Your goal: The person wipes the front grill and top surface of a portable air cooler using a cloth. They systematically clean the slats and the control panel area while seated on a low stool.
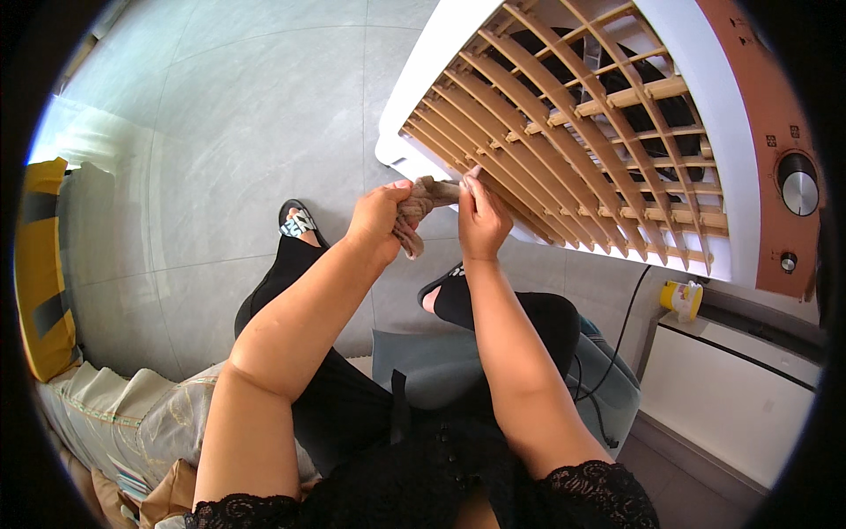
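Observation:
A crumpled greyish-brown cloth (419, 210) is stretched between my two hands above the floor. My left hand (377, 214) is closed on its bunched end, and a loose fold hangs below the fingers. My right hand (484, 220) pinches the thinner, twisted end, with thumb and forefinger pressed together. Right beside that hand is the tan slatted grille (564, 132) of a large white appliance, with dark parts showing behind the slats. I cannot tell whether the right fingertips touch the grille. A copper-coloured panel (765, 150) with a large knob (798, 185) and a smaller knob (789, 262) runs along the appliance's right side.
Grey floor tiles (238, 132) lie under my sandalled feet. At lower right stand a white cabinet (727, 388) and a yellow container (679, 298). A black cord (630, 331) hangs near a grey-blue seat (621, 388). A yellow-and-grey object (42, 264) and draped fabric (115, 406) are at left.

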### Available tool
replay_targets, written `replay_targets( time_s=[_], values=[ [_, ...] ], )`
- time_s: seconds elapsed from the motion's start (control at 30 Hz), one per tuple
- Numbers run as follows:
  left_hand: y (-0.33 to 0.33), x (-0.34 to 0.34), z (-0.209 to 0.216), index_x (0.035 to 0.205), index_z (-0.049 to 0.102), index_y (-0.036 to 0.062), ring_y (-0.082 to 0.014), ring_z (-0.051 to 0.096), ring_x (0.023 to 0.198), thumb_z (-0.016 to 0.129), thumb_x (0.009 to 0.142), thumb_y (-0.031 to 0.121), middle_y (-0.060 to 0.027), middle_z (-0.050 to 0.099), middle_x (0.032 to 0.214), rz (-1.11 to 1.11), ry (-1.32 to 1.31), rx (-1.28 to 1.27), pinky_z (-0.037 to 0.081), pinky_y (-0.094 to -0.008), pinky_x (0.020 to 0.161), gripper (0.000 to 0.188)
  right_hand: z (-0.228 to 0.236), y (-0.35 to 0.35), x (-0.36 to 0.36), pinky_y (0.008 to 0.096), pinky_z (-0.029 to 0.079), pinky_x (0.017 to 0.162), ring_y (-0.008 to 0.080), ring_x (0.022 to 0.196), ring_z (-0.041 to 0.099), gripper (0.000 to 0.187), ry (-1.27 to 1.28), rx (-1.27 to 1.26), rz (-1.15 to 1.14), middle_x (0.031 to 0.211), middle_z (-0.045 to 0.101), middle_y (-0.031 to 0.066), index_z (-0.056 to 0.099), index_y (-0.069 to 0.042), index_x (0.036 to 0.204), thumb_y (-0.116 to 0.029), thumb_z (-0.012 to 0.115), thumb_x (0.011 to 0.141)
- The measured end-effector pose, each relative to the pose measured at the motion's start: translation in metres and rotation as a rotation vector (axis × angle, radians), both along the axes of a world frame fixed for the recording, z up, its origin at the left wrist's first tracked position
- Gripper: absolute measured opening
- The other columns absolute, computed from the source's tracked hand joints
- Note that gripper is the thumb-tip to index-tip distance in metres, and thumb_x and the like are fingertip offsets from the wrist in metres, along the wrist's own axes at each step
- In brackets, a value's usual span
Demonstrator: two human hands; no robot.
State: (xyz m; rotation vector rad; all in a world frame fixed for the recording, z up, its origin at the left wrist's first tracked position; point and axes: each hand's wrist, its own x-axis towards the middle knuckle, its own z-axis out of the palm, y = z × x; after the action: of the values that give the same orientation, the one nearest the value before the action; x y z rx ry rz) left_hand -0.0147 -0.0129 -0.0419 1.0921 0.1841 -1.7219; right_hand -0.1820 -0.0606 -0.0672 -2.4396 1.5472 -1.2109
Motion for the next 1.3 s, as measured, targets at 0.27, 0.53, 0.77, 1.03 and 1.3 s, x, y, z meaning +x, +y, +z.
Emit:
replay_targets(
  time_s=[0.27,0.53,0.77,1.03,1.3],
  values=[
    [0.003,-0.001,0.004,0.097,0.058,0.0063,-0.0169,0.054,0.075,0.055,0.094,0.018,-0.0052,0.059,0.089,-0.017,0.031,-0.024,0.044,-0.0311,0.064,0.012,-0.003,-0.015,0.024,0.0362,0.054,0.069,0.0318,0.082,0.068,0.028,-0.164,0.172,-0.190,0.094,0.070,0.0160,0.067,-0.004,0.110,-0.017,0.067,0.085],
    [-0.006,-0.007,0.020,0.089,0.057,0.0046,-0.0158,0.045,0.061,0.054,0.093,0.017,-0.0047,0.054,0.073,0.052,-0.043,0.034,0.037,-0.0305,0.055,0.013,0.011,-0.006,0.015,0.0352,0.054,0.072,0.0300,0.084,0.069,0.028,-0.143,0.097,0.004,0.097,0.070,0.0161,0.068,-0.007,0.112,-0.010,0.064,0.085],
    [0.002,-0.005,0.005,0.098,0.059,0.0079,-0.0178,0.053,0.075,0.052,0.095,0.016,-0.0054,0.059,0.089,-0.010,0.010,-0.015,0.043,-0.0315,0.064,0.011,-0.002,-0.003,0.028,0.0346,0.054,0.071,0.0299,0.080,0.070,0.027,-0.412,0.289,-0.241,0.093,0.070,0.0176,0.068,-0.002,0.111,-0.012,0.064,0.087],
    [-0.004,-0.002,0.000,0.099,0.058,0.0055,-0.0175,0.053,0.075,0.054,0.095,0.016,-0.0065,0.059,0.088,-0.027,0.002,0.006,0.044,-0.0324,0.064,0.012,0.006,0.006,0.033,0.0379,0.054,0.069,0.0336,0.079,0.068,0.024,-0.261,0.252,-0.098,0.090,0.069,0.0181,0.071,-0.004,0.107,-0.013,0.062,0.086],
    [-0.003,-0.005,0.018,0.096,0.058,0.0070,-0.0165,0.051,0.073,0.053,0.095,0.017,-0.0057,0.058,0.086,0.026,-0.012,0.026,0.042,-0.0304,0.061,0.011,0.011,-0.009,0.027,0.0393,0.054,0.067,0.0333,0.079,0.068,0.021,-0.038,0.160,-0.111,0.091,0.070,0.0154,0.071,-0.008,0.104,-0.013,0.062,0.086]
  ],
)
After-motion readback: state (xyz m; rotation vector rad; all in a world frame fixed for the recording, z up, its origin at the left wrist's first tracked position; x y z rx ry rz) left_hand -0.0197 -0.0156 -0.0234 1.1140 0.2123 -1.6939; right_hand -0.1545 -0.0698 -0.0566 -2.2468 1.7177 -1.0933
